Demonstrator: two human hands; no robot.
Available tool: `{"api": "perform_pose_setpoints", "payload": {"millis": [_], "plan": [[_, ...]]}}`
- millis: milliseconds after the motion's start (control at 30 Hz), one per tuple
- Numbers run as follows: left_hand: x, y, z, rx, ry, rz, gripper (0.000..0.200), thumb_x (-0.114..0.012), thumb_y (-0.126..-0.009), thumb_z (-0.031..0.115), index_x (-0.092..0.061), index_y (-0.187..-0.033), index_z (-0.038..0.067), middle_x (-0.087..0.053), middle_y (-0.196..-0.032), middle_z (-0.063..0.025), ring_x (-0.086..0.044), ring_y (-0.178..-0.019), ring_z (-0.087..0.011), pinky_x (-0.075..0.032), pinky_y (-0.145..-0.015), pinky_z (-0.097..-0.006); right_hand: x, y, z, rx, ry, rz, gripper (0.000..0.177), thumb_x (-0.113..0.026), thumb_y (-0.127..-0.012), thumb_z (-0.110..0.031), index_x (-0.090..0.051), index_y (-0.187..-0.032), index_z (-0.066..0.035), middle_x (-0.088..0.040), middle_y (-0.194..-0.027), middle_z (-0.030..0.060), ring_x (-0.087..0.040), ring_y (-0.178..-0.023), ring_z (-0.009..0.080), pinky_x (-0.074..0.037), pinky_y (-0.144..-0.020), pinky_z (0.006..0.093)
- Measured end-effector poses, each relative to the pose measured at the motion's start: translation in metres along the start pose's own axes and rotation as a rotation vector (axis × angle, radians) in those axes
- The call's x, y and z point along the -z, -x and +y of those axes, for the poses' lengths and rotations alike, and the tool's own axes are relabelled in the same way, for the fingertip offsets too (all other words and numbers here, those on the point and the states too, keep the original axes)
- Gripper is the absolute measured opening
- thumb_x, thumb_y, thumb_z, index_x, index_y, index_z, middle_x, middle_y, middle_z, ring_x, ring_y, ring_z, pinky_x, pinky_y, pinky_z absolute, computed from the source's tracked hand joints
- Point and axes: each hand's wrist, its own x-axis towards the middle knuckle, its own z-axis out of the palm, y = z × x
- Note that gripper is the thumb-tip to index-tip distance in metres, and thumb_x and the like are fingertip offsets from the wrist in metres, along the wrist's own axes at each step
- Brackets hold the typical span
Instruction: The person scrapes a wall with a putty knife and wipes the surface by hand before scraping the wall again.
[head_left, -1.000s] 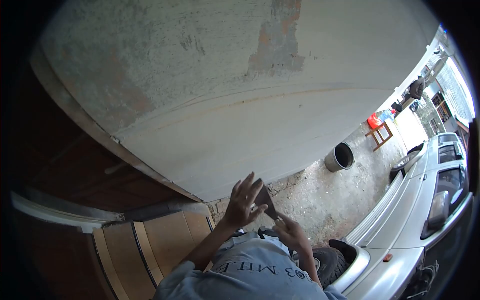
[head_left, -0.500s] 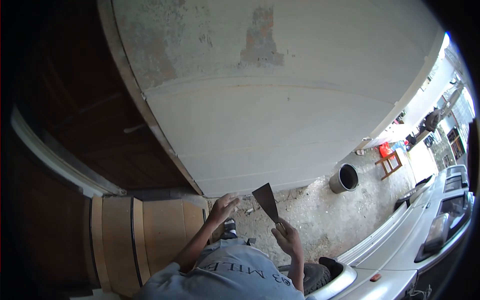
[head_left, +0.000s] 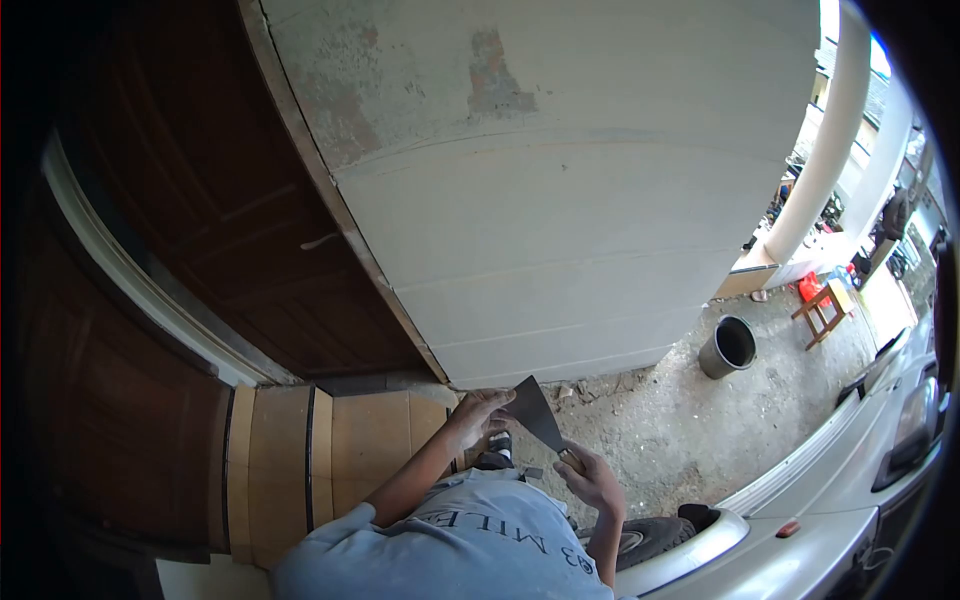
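A putty knife [head_left: 536,412] with a wide dark blade and a short light handle is in front of my body, its blade pointing up and to the left. My right hand [head_left: 594,482] is closed round the handle. At the blade's left edge, the fingers of my left hand [head_left: 478,417] pinch the metal near its broad end. Whether anything lies between those fingers and the blade is too small to tell. Beyond both hands rises a pale wall [head_left: 540,240] with rough grey, worn patches [head_left: 497,85] high up.
Tiled steps [head_left: 370,435] and a brown door [head_left: 230,220] are on the left. A dark bucket [head_left: 728,347] and a wooden stool [head_left: 823,312] stand on the rough concrete ground to the right. A silver vehicle [head_left: 790,515] is close on my right.
My left hand has come right to meet the putty knife's blade; before, it was apart from it. The knife has shifted slightly, still in my right hand. The view has turned.
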Motion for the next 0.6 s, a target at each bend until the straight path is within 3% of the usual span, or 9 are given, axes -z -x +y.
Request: {"api": "perform_pose_setpoints", "payload": {"millis": [133,300,600], "plan": [[-0.009,0.002,0.011,-0.003,0.125,-0.133,0.012,-0.060,-0.085,0.025,-0.061,-0.091,0.014,-0.066,-0.082,-0.0017,-0.065,-0.071,-0.0147,-0.050,-0.059,-0.0274,0.002,0.005,-0.003,0.052,-0.132,0.011,0.046,-0.061,-0.084,-0.019,-0.047,-0.123,0.001,-0.048,-0.065,-0.0017,-0.044,-0.051,0.0060,-0.037,-0.046,0.0227],[-0.021,0.009,0.021,-0.065,0.202,-0.234,0.013,-0.060,-0.086,0.025,-0.060,-0.093,0.015,-0.065,-0.087,-0.0018,-0.064,-0.076,-0.0154,-0.049,-0.065,-0.0294,0.008,0.011,-0.006,-0.027,-0.356,-0.021,0.045,-0.060,-0.085,-0.018,-0.047,-0.124,0.000,-0.046,-0.065,-0.0025,-0.043,-0.053,0.0054,-0.036,-0.047,0.0215],[-0.017,0.011,0.015,-0.151,0.160,-0.173,0.013,-0.060,-0.086,0.025,-0.061,-0.093,0.014,-0.065,-0.089,-0.0013,-0.062,-0.081,-0.0147,-0.048,-0.071,-0.0296,0.005,0.003,-0.004,-0.068,-0.560,-0.059,0.044,-0.058,-0.084,-0.010,-0.046,-0.124,0.003,-0.044,-0.064,-0.0030,-0.041,-0.048,0.0049,-0.033,-0.043,0.0198]]}}
